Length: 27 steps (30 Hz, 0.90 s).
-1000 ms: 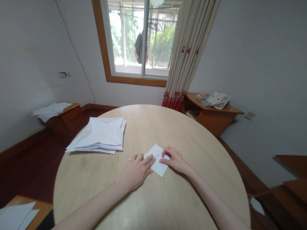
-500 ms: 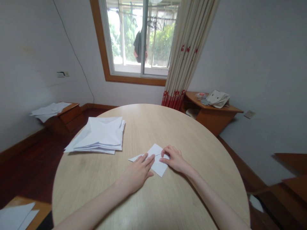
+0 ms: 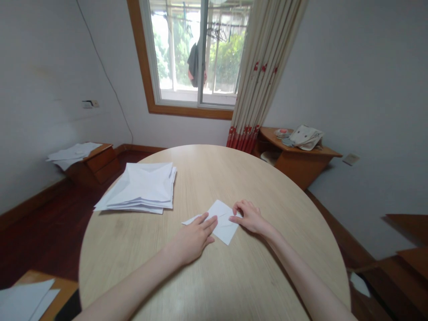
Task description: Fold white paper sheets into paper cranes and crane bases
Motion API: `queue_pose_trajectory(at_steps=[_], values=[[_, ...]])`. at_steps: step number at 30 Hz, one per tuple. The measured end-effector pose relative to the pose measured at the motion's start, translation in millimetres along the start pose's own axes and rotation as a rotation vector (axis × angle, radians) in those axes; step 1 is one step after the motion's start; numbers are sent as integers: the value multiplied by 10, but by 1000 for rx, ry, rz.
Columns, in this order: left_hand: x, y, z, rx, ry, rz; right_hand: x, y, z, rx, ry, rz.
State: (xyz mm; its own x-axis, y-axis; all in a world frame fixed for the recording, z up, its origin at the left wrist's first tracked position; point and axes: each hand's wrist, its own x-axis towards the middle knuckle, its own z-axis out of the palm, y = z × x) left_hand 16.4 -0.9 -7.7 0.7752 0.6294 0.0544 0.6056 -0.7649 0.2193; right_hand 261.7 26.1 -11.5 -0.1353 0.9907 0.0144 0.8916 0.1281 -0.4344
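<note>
A folded sheet of white paper (image 3: 224,229) lies on the round table, its square part turned cornerwise to me and a thin point sticking out to the left. My left hand (image 3: 194,238) rests on its left part, fingers stretched out and pressing it down, so some of the paper is hidden. At the right corner, my right hand (image 3: 250,217) has thumb and forefinger closed on the paper's edge, with the other fingers curled. Crease or flap lines run across the square between the hands.
A stack of white folded paper (image 3: 143,187) sits on the table (image 3: 214,169) at the left. More sheets lie on a low cabinet (image 3: 103,162) and on a surface (image 3: 30,296) at lower left. A corner desk (image 3: 294,165) holding a cloth bag (image 3: 306,137) stands beyond the table.
My right hand has shifted slightly outward to the right corner of the paper, uncovering more of the square. My left hand stays pressed on it. The whole view has moved slightly.
</note>
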Motion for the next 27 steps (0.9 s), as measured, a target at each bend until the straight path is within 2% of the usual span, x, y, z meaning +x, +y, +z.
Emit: queue_pose_trajectory(at_steps=[6, 12, 18, 24, 27], values=[[1, -1, 17, 4, 9, 4, 5, 145, -69, -15, 32, 63], [33, 10, -1, 55, 65, 29, -15, 188, -69, -1, 71, 23], [74, -145, -11, -56, 191, 114, -44, 110, -24, 43, 130, -162], [109, -312, 55, -108, 229, 116, -82, -14, -12, 126, 136, -392], [118, -339, 82, -95, 271, 125, -125, -112, 26, 146, 145, -456]])
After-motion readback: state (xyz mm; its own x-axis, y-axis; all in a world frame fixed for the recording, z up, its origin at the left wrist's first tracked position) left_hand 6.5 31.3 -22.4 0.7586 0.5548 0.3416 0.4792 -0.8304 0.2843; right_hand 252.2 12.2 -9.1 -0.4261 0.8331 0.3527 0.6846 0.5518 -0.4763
